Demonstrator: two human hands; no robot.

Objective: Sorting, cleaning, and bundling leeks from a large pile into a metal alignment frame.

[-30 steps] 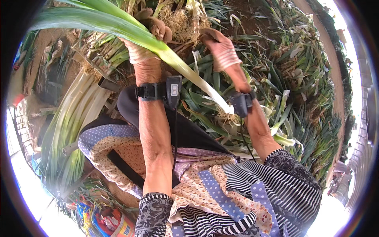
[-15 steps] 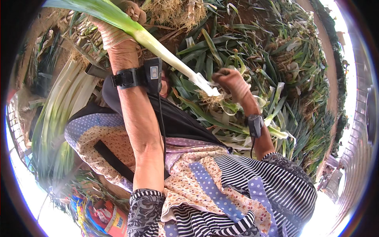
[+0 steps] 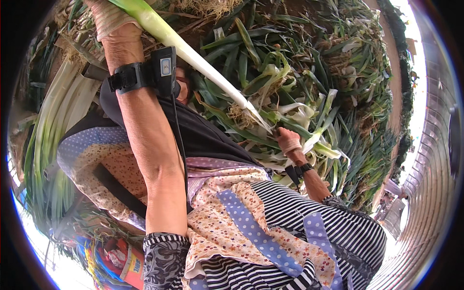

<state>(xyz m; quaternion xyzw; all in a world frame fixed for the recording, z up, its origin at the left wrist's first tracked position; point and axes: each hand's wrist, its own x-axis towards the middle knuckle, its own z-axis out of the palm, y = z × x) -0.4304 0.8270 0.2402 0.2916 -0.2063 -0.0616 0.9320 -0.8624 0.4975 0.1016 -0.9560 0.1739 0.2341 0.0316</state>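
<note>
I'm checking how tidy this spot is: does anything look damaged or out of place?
The leek in the left hand has a pale strip hanging loose from its root end toward the right hand, unlike the smooth shaft. Loose leaves lie bent and strewn nearby.

Across the middle, from the left hand (image 3: 110, 18) at far left toward the right hand (image 3: 288, 140), barred by the slanting leek (image 3: 200, 60). At its root end, linked to the right hand by a thin white strip (image 3: 258, 119). Between leek and left forearm (image 3: 151, 145), only a wedge of room, narrow at far end beside the black wrist box (image 3: 164, 79), wider at near end above the dark trouser leg (image 3: 217, 135). Along the forearm's right side, a black cable (image 3: 179, 129) to avoid. On far right, broad open air above the heap of leaves (image 3: 348, 72). On left, much taken by patterned cloth (image 3: 89, 150) and the bundle of long leeks (image 3: 50, 116).
</note>
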